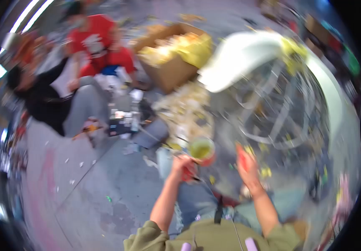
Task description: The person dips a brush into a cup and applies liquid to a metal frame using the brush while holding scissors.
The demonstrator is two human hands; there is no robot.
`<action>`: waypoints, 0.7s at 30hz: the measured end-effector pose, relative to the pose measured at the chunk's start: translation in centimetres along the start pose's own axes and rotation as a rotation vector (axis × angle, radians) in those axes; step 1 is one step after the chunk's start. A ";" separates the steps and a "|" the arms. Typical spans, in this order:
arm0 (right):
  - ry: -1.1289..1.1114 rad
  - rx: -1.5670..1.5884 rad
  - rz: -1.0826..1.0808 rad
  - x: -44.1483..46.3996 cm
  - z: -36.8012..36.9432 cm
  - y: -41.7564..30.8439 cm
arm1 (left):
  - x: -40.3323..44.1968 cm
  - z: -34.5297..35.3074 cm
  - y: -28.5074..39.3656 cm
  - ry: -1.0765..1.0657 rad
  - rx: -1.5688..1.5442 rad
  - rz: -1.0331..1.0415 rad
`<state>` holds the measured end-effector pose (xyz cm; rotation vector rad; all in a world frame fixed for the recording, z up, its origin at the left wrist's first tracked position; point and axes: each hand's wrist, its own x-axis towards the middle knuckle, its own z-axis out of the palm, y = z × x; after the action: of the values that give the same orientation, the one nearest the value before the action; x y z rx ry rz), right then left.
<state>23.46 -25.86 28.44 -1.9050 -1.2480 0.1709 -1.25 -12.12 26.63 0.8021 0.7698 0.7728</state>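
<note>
The whole view is blurred. My left hand [182, 162] is closed at the left side of a round cup [202, 151] with a reddish outside and yellow-green inside. Something red [188, 171] shows below its fingers, too smeared to name. To the right and apart from the cup, my right hand [248, 168] is wrapped round a slim red object [242, 157] pointing up and away from me. Beyond it stands a round frame of thin pale strips [278, 134], with a large curved white piece [243, 56] over its top and yellow material [294, 56] on it.
A cardboard box [170, 77] holds yellow and pale scraps, with more scraps [186, 108] on the floor before it. A person in red [94, 39] and a person in black [48, 104] sit at the upper left, beside small items [122, 119] and a grey box [151, 134].
</note>
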 end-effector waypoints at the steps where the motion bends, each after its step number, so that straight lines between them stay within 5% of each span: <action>1: -0.063 -0.008 0.061 0.0 -1.4 -0.2 | 0.3 -0.1 -0.1 -0.045 -0.045 -0.026; 21: -0.160 0.004 0.039 -2.0 -1.6 -3.2 | 0.4 0.0 0.4 -0.144 -0.055 0.005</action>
<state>21.02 -27.90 31.09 -1.9436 -1.3145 0.3518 -1.21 -11.63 26.85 0.8011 0.6159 0.7291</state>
